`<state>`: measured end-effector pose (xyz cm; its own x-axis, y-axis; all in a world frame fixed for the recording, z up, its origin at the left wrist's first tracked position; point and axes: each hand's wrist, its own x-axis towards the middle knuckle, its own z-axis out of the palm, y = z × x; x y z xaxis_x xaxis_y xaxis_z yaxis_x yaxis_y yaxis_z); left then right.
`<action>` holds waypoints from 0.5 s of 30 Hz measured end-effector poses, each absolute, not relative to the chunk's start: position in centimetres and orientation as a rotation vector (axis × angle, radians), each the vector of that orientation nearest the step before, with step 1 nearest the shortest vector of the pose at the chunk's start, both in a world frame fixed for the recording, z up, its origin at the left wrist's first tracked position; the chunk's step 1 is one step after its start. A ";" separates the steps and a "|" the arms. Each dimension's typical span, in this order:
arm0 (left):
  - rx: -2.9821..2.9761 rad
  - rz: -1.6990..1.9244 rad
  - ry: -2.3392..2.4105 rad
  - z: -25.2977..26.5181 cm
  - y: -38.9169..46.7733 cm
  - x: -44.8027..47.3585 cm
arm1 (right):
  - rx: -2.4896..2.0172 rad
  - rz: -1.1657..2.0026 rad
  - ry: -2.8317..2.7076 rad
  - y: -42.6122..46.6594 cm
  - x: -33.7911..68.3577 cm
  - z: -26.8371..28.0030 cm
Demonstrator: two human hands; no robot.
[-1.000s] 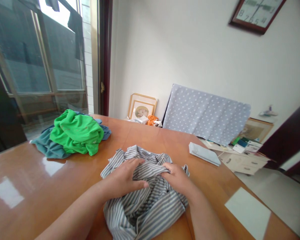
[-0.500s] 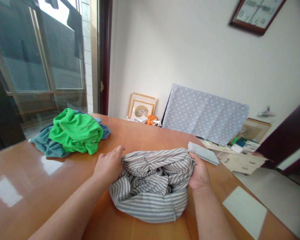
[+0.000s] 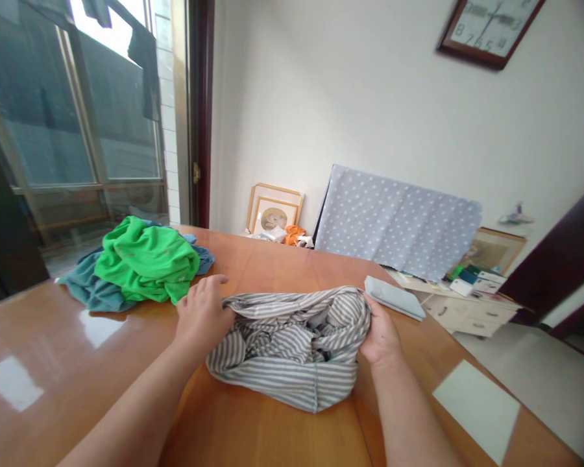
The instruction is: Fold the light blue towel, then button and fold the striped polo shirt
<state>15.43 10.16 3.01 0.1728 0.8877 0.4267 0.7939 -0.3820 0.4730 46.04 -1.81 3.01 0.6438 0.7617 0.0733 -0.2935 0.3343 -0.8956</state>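
A grey-and-white striped garment [image 3: 292,383] lies bunched on the table in front of me, its layers folded inward and dark gaps showing in the middle. My left hand [image 3: 204,314] grips its upper left edge, one finger sticking out above the cloth and the thumb side hidden by the fabric. At the opposite end my right hand [image 3: 380,329] holds the upper right corner, with the fingers behind the cloth and partly out of sight.
A pile of green and blue clothes [image 3: 148,259] lies at the left of the wooden table [image 3: 253,441]. A folded light-grey cloth [image 3: 394,298] sits at the far right edge, and a pale sheet [image 3: 477,408] is nearer. Beyond stands a white cabinet [image 3: 472,318].
Both hands have shifted slightly left with the striped garment. Its front edge has drawn up away from me, and its right corner has rolled inward.
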 end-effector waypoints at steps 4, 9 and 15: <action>2.569 1.219 1.144 3.0 7.4 18.0 | -0.969 0.902 -0.491 -1.4 45.8 2.3; 2.631 0.971 0.810 2.2 6.5 19.5 | -1.127 0.619 -0.574 -1.0 45.9 1.5; 2.474 0.904 0.918 1.3 7.5 19.9 | -1.335 0.055 -0.830 -2.0 44.2 2.4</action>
<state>19.86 7.55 1.28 0.5867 0.6775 0.4437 0.4539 -0.7288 0.5127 44.22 -2.00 2.41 0.7195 0.4841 0.4979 0.4141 0.2765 -0.8672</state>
